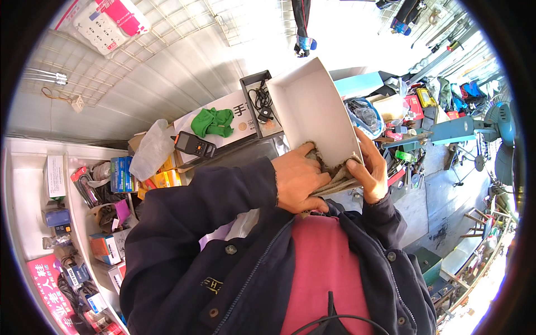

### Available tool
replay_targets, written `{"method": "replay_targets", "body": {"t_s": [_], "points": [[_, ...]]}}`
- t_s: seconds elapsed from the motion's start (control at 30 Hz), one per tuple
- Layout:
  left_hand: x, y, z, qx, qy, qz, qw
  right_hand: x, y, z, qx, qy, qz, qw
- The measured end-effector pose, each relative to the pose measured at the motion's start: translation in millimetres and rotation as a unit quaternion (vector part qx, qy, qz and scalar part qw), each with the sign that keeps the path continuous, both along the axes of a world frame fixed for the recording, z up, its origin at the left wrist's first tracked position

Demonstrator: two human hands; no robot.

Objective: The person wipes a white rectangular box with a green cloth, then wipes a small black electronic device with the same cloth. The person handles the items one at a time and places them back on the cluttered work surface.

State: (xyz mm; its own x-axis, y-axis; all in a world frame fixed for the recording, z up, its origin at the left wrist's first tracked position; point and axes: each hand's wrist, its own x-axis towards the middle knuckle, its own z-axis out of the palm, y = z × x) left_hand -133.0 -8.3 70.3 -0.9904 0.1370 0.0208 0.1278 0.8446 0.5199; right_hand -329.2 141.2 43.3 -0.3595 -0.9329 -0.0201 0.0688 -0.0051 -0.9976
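A white open-topped cardboard box is tilted up in front of my chest, its hollow inside facing me. My right hand grips its near right corner, thumb on the near edge and fingers behind the side wall. Closed on a worn grey-brown rag, my left hand presses it against the box's near end, with its fingertips hidden in the cloth. Part of the rag hangs below the box edge, close to my right thumb.
Behind the box lie a dark tray with a black cable, a green cloth and a black handheld device. White shelving with small boxes stands left. On the right are a cluttered bench and a blue fan.
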Motion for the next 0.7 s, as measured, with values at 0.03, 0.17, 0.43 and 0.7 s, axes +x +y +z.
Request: {"method": "replay_targets", "body": {"t_s": [0.03,0.17,0.43,0.7], "points": [[1.0,-2.9,1.7,0.004,0.019,-0.007,1.000,-0.1,-1.7,0.2,-0.004,0.008,0.002,1.000],[3.4,-4.6,7.1,-0.020,0.048,-0.005,0.999,0.4,-5.9,0.5,-0.010,-0.026,-0.008,1.000],[11.1,-0.6,-1.8,0.012,0.264,0.059,0.963,-4.8,-12.0,4.8,-0.040,-0.062,0.025,0.997],[18.0,-29.0,7.2,0.144,0.352,0.351,0.856,9.1,-8.1,4.9,0.017,-0.078,0.077,0.994]]}}
